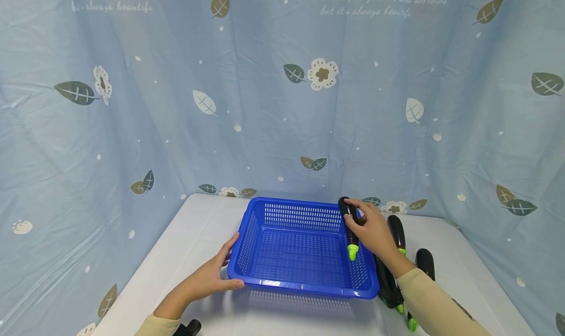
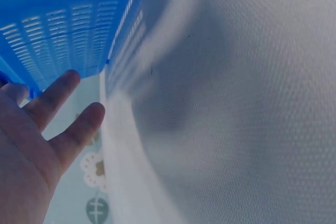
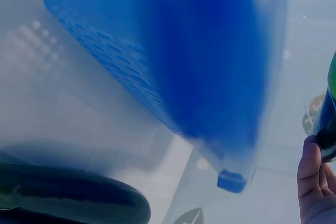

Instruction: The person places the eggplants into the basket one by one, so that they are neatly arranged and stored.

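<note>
A blue plastic basket [image 1: 304,288] with slotted walls stands on the white table, and no item lies on its floor. Over its right side my right hand [image 1: 375,230] pinches a dark purple eggplant [image 1: 351,233], whose green stem end points toward me and down. At the basket's front left corner is my left hand [image 1: 209,277], with the thumb along the front rim and the fingers by the left wall. Two of its fingers [image 2: 79,132] stretch out straight in the left wrist view. Blur hides part of the basket in the right wrist view.
Right of the basket lie several more eggplants [image 1: 425,262], partly covered by my right forearm; one eggplant [image 3: 79,195] shows in the right wrist view. A blue patterned curtain [image 1: 265,105] hangs behind and beside the table [image 1: 207,213].
</note>
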A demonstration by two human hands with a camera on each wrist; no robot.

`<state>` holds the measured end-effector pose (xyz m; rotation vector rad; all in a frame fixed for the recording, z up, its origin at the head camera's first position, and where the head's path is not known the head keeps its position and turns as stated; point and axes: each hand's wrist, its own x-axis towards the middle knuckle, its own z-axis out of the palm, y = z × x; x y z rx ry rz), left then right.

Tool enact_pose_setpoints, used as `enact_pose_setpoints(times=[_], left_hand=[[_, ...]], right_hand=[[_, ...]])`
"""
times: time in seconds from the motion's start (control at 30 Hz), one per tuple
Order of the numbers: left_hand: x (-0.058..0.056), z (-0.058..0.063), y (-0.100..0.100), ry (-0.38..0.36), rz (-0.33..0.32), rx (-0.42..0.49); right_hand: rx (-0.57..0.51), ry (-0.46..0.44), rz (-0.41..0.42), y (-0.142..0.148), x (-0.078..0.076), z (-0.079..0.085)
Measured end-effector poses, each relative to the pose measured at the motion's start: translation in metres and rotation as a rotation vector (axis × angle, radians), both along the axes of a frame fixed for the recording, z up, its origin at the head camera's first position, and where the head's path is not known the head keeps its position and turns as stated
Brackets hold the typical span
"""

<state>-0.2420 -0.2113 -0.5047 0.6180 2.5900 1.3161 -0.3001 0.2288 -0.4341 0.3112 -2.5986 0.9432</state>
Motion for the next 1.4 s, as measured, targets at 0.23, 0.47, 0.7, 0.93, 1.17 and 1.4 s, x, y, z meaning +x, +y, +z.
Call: enact_pose_setpoints(times=[0.23, 0.47, 0.7, 0.93, 1.17, 1.4], left_hand=[[0.0, -0.001, 0.0, 0.0, 0.005, -0.004], [0.0, -0.002, 0.0, -0.001, 0.002, 0.001], [0.0, -0.002, 0.0, 0.001, -0.001, 0.007], [0.0, -0.002, -0.001, 0.008, 0.002, 0.016], [0.0, 0.0, -0.001, -0.001, 0.003, 0.009], [0.002, 0.003, 0.001, -0.019, 0.001, 0.02]], right_hand=[[-0.007, -0.034, 0.006, -0.002, 0.0, 0.001], [-0.004, -0.032, 0.013, -0.005, 0.001, 0.003], [-0.007, -0.035, 0.023, -0.007, 0.001, 0.006], [-0.028, -0.044, 0.036, -0.01, 0.0, 0.01], [-0.032, -0.049, 0.042, -0.014, -0.001, 0.014], [-0.049, -0.057, 0.056, -0.017, -0.002, 0.016]])
